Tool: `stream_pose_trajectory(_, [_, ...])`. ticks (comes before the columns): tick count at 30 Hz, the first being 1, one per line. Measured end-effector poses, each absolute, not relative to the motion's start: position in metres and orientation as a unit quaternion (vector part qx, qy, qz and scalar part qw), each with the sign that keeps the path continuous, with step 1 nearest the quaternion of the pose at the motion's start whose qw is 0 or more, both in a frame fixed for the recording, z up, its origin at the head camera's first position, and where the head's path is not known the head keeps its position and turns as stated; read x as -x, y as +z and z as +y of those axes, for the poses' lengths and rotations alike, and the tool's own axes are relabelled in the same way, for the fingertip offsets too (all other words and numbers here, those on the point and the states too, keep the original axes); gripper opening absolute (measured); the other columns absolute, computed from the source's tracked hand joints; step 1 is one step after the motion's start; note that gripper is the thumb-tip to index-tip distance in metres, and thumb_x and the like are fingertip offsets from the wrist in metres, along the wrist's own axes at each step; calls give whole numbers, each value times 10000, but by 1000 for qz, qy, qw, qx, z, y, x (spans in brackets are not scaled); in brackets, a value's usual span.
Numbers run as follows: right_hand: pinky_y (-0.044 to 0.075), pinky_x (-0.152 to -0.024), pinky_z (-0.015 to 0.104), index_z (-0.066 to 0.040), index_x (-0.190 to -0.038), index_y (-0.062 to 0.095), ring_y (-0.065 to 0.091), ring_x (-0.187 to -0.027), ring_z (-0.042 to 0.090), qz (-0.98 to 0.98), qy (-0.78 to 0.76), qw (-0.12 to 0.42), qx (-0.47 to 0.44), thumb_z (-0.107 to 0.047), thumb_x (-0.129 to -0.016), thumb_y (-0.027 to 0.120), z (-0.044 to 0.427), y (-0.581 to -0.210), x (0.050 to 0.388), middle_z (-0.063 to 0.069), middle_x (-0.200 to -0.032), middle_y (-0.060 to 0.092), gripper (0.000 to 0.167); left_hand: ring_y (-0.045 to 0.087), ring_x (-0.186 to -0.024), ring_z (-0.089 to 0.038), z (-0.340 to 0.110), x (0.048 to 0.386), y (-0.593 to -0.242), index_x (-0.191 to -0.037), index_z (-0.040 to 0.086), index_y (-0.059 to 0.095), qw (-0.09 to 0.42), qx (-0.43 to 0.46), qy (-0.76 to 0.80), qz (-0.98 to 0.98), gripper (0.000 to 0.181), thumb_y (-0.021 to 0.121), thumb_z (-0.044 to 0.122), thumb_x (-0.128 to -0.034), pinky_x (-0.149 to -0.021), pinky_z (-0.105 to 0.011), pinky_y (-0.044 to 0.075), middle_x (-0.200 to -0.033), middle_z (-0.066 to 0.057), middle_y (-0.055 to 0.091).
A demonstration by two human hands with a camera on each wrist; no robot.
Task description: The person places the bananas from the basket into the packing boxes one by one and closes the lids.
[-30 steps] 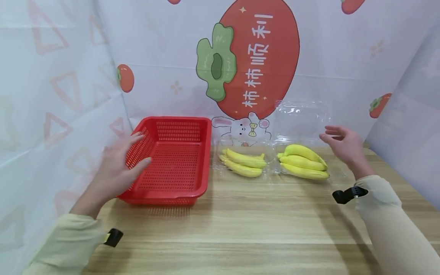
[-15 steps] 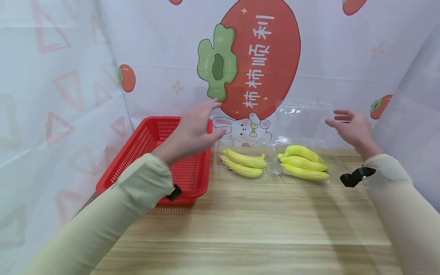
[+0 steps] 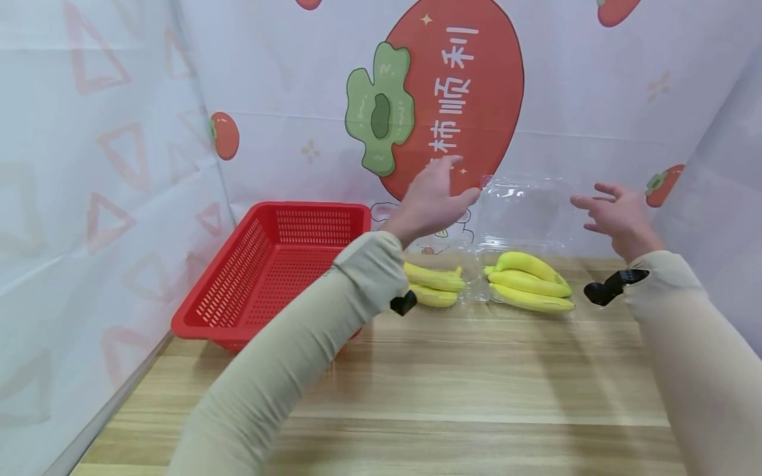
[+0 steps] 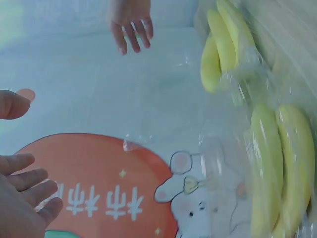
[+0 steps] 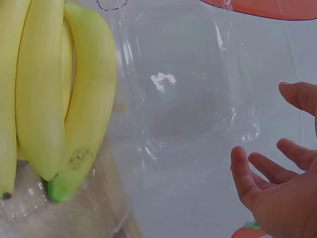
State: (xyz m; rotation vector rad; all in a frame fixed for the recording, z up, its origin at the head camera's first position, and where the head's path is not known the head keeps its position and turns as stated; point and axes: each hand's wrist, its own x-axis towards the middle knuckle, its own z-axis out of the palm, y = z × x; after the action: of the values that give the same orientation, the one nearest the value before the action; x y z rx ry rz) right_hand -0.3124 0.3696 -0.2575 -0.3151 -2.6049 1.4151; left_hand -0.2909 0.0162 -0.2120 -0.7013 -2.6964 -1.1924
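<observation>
My left hand [image 3: 430,201] hovers above the left bunch of bananas [image 3: 437,297], fingers extended and thumb apart, holding nothing. That bunch lies in a clear plastic box, and my left wrist hides part of it. To its right, a second bunch of yellow bananas [image 3: 530,284] rests in another clear box, whose transparent lid [image 3: 526,208] stands raised behind it. My right hand [image 3: 622,215] is in the air just right of this lid, apart from it, with fingers loosely spread. In the right wrist view, the bananas [image 5: 91,84] show green tips.
A red perforated plastic basket [image 3: 205,332] stands at the left on the wood-grain table [image 3: 476,383], partly behind my left sleeve. A printed cloth backdrop [image 3: 286,79] rises close behind the boxes, with cloth walls at both sides.
My left hand has swept right, from over the red basket to above the left bananas. My right hand has shifted slightly right and up. Bananas and boxes stay in place.
</observation>
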Motion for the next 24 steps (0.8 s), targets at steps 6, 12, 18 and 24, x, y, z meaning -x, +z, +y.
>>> stream_pose_trajectory(6, [441,-1122,346,-95,-1709,-55,153,-1629,470,-847,520,63,96,-626,-988,615,372,-273,320,172,-1792,49,1118,377,-1563,-155,45,302,-228,-1672,270,307,28,198,-468,-861,737,622,481,-1040,-1250,-416,417,-1683,83,405])
stream_pose_trajectory(12, [406,-1151,367,-113,-1692,-147,76,-1640,473,-833,545,47,82,-574,-1008,621,368,-284,324,188,-1790,-50,1127,399,-1553,-188,62,311,-250,-1676,288,307,2,160,-523,-838,757,612,537,-1030,-1234,-486,434,-1689,63,415])
stream_pose_trajectory(18, [357,-1192,380,-153,-1675,-210,-5,-1645,453,-817,571,34,71,-490,-1040,617,371,-292,326,167,-1779,-158,1096,425,-1550,-216,74,314,-276,-1674,253,327,-41,137,-583,-800,763,625,527,-1028,-1241,-498,422,-1687,30,435])
stream_pose_trajectory(24, [294,-1245,387,-218,-1657,-258,-40,-1656,385,-788,613,9,57,-427,-1031,665,374,-298,326,81,-1771,-231,1134,392,-1580,-196,87,310,-296,-1680,251,318,-68,139,-597,-787,775,605,551,-1026,-1271,-472,388,-1712,70,395])
